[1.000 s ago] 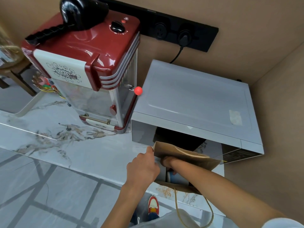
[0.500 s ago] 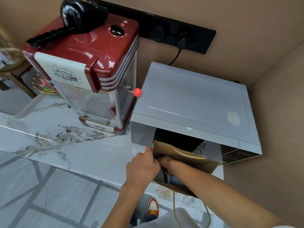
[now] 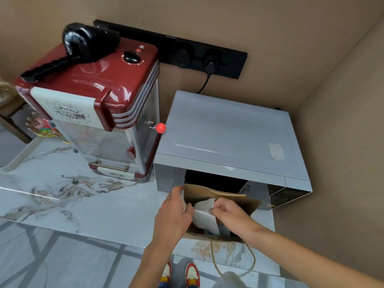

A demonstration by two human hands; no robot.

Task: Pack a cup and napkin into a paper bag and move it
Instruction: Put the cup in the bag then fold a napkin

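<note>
Dangling over the counter [image 3: 87, 206] edge nearest the body: the bag's cord handle [image 3: 232, 265]. Standing open on the counter: the paper bag [image 3: 247, 202]. Pinching the bag's left rim: left hand [image 3: 172, 217], grip closed on the paper. Now withdrawn from deep inside to the mouth: right hand [image 3: 230, 215], fingers pinched on the white napkin [image 3: 204, 217], tucking it in. Cup: apparently inside, mostly hidden. Remaining: moving the bag. Behind: microwave [image 3: 228, 134], red popcorn machine [image 3: 104, 90].
</note>
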